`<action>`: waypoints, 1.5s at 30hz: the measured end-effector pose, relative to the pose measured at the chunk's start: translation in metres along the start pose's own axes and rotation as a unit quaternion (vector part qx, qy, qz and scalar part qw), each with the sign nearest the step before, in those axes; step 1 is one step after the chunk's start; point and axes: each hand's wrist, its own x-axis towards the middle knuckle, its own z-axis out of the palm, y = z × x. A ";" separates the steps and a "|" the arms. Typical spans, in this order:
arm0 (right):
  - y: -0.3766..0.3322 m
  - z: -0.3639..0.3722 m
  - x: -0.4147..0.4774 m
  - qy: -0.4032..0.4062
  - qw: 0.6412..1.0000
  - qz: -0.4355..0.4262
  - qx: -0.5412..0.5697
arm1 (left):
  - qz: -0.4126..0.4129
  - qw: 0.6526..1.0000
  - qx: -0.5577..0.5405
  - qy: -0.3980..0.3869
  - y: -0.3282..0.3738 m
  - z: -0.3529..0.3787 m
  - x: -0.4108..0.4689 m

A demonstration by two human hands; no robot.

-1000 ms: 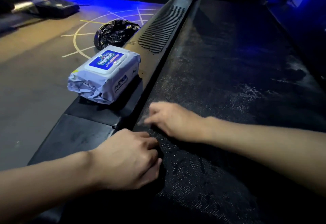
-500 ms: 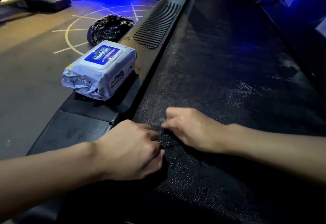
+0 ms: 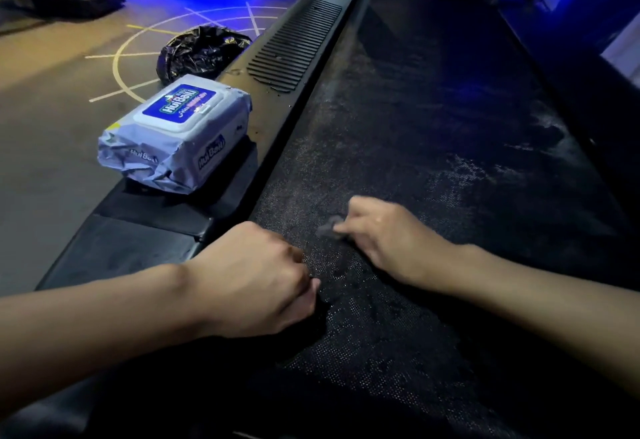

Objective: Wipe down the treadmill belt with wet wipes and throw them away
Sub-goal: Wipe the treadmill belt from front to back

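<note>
Wipe (image 3: 327,228) pinched by right hand (image 3: 388,241), pressed on belt (image 3: 433,109) at centre for scrubbing | left hand (image 3: 252,283) fisted lower left, likely bracing, contents unseen | pack (image 3: 180,134) and bag (image 3: 201,52) kept left, within reach

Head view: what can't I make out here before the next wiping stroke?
All in the head view:
- Wet wipe: only a grey scrap shows; right hand covers the rest.
- Left hand: fingers curled under; whether it holds anything is hidden.
- Black bag: lower part behind the wipes pack; opening unclear.
- Treadmill belt: far end lost in darkness.
</note>
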 end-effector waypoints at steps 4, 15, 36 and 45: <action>-0.019 -0.002 -0.027 -0.054 0.998 -0.038 0.022 | 0.011 1.000 -0.002 -0.002 0.002 0.001 0.002; -0.017 -0.009 -0.063 -0.094 0.994 -0.052 0.032 | 0.052 0.998 -0.039 -0.027 0.015 0.005 0.016; 0.011 -0.029 -0.118 -0.073 0.997 -0.009 0.007 | 0.081 0.992 -0.072 -0.060 0.042 0.015 0.065; 0.025 -0.037 -0.150 -0.045 0.998 0.045 0.009 | 0.117 0.989 -0.069 -0.060 0.060 0.022 0.098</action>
